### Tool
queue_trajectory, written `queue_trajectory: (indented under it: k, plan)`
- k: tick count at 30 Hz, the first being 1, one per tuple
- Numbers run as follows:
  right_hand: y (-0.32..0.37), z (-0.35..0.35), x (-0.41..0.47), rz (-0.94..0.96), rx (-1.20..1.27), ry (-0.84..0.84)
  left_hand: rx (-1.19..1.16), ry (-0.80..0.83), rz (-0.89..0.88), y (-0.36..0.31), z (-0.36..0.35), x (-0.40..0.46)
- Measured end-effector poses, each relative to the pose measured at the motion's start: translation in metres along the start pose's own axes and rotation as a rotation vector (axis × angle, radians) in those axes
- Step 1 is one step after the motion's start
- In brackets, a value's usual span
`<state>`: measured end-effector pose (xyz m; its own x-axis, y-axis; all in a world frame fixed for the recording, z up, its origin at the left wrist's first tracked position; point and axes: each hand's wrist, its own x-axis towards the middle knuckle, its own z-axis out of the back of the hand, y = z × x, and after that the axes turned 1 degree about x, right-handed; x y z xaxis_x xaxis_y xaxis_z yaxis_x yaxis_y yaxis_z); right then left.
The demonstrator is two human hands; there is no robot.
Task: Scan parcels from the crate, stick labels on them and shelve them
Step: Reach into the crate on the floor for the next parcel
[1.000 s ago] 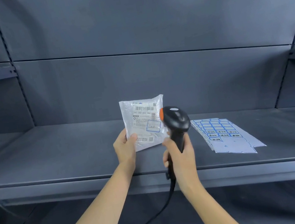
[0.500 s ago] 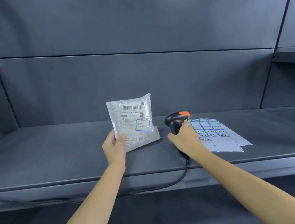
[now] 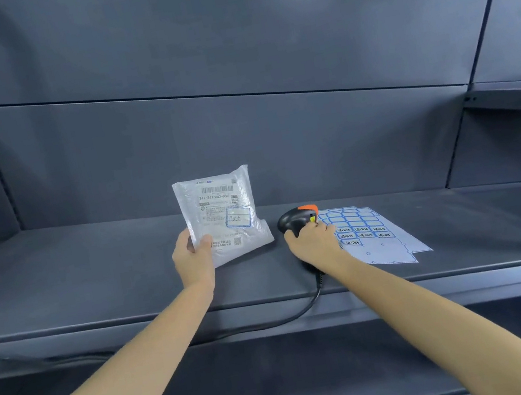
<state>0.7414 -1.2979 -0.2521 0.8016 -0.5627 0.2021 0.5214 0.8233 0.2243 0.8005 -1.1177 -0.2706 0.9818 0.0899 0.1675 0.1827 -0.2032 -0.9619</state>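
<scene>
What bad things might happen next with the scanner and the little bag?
The scanner's cable droops over the shelf's front edge; a snag might drag the scanner off. The right hand sits partly on the label sheet, so pulling away may shift it. The left hand pinches only a corner of the parcel, which could slip.

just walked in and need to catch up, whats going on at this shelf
A person is processing a parcel at a dark metal shelf. The left hand holds a white plastic parcel upright, its lower edge at the shelf; it carries a blue-framed label. The right hand grips the handle of the black barcode scanner, which lies on the shelf beside a label sheet. The scanner's cable hangs over the shelf's front edge.
</scene>
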Motion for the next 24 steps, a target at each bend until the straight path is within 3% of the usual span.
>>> queue_trajectory:
  k: [3,7,13,18,24]
  plan:
    - [-0.008,0.009,0.006,-0.052,0.055,0.059,0.093,-0.054,0.012,-0.009,0.004,0.007]
    - [-0.042,0.027,0.02,-0.2,0.05,0.083,0.321,-0.009,0.074,-0.027,0.018,0.023]
    - [-0.095,0.053,0.037,-0.438,-0.171,0.349,0.717,0.011,0.173,-0.031,0.042,0.034]
    - [-0.169,0.006,0.117,-0.366,-0.334,0.5,0.79,0.179,0.108,-0.031,0.045,0.022]
    - [-0.125,0.066,0.033,-0.432,-0.116,0.442,0.915,0.331,-0.01,-0.029,0.043,0.003]
